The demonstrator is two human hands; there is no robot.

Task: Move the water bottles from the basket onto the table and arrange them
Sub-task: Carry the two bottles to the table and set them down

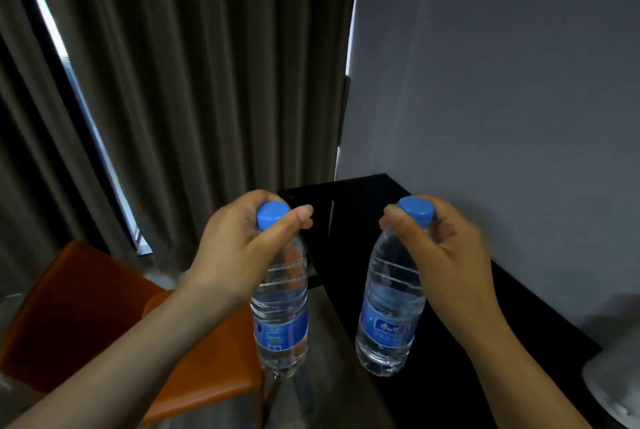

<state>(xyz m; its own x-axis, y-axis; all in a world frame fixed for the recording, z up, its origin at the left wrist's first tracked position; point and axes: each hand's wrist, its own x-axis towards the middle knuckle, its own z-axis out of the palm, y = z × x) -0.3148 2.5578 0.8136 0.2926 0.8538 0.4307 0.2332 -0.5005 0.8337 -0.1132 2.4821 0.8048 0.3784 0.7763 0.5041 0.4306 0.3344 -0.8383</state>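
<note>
— Clear thin plastic, blue caps, seemingly full of water: some weight then, and likely to dent under a hard squeeze.

— Held where?

— High up. Left hand (239,248) curled round the neck of the left bottle (282,318), thumb and fingers closed just under the left cap (272,214). Right hand (446,248) much the same on the right bottle (389,321), fingertips wrapped about the right cap (416,209).

— And relative to the black table (443,401)?

— Right bottle upright over the table's left part, base close to the top; touching or not, hard to tell. Left bottle hanging just off the table's left edge, between that edge and the orange chair (86,318).

— Basket?

— Not in view.

— Sound grip?

— Probably. Stiffest at neck and cap, ribbed and softer lower down, smooth label likely slippery. Best lowered straight and let go only with the base flat on the table; apt to topple if set down tilted.
</note>
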